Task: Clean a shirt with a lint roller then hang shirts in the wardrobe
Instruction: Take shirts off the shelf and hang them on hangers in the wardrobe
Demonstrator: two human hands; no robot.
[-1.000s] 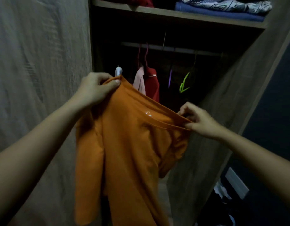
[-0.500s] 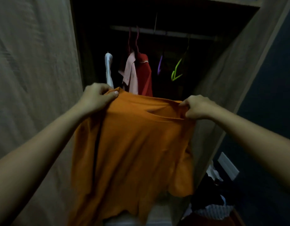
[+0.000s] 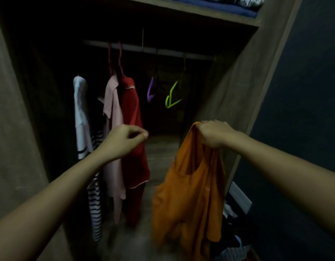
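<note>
Right hand (image 3: 214, 133) clamps the orange shirt (image 3: 189, 194), bunched and dangling below the rail (image 3: 149, 49), right of the red shirt (image 3: 132, 129). Left hand (image 3: 123, 142) empty, fingers loosely curled, before the red shirt.

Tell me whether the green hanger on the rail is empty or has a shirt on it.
Empty. The green hanger hangs bare from the rail; the orange shirt dangles bunched from the right hand.

Two bare forearms are extending into view, with no sleeves, watch or rings showing. The left hand (image 3: 123, 143) and right hand (image 3: 215, 133) are showing bare fingers (image 3: 142, 133) with short, unpainted nails.
</note>
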